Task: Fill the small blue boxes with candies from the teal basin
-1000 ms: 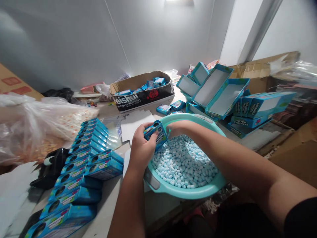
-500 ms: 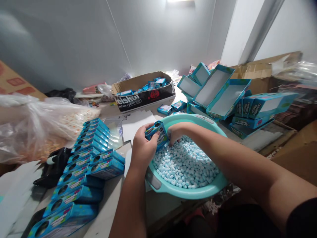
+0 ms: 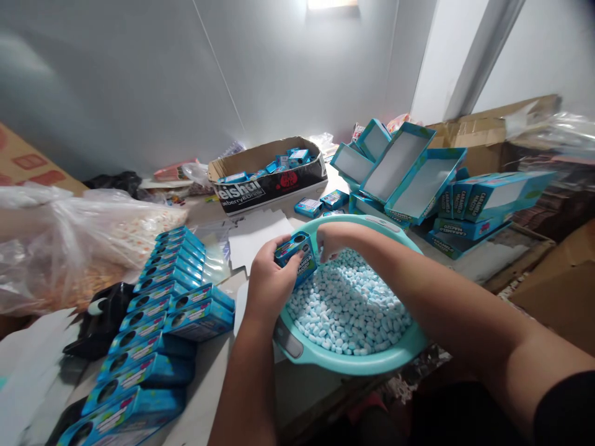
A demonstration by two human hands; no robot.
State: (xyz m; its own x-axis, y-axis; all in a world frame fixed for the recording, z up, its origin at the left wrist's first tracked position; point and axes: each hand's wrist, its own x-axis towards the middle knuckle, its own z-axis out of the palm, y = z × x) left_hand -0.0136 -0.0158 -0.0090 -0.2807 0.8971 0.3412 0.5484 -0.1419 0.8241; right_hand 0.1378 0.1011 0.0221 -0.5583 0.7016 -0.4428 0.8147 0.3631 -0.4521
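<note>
A small blue candy box (image 3: 304,263) with a dark round opening on top is gripped by my left hand (image 3: 272,272), thumb across its front, over the left part of the basin. My right hand (image 3: 328,241) is beside the box's right side, fingers curled down and close together above the candies; what they hold, if anything, is hidden. Below both hands, many small pale blue and white candies (image 3: 348,310) fill the turquoise basin (image 3: 362,365). To the left, a long row of similar blue boxes (image 3: 153,341) stands on the table.
Behind the basin sits a cardboard carton (image 3: 274,192) with small blue boxes inside. Blue display trays (image 3: 423,179) are stacked at the right. A black tape dispenser (image 3: 100,316) and a clear plastic bag (image 3: 83,248) lie at the left. White card sheets (image 3: 255,235) are behind my left hand.
My right hand has risen slightly from the candies beside the box. My left hand still holds the box, now turned a little. The whole view has shifted slightly.
</note>
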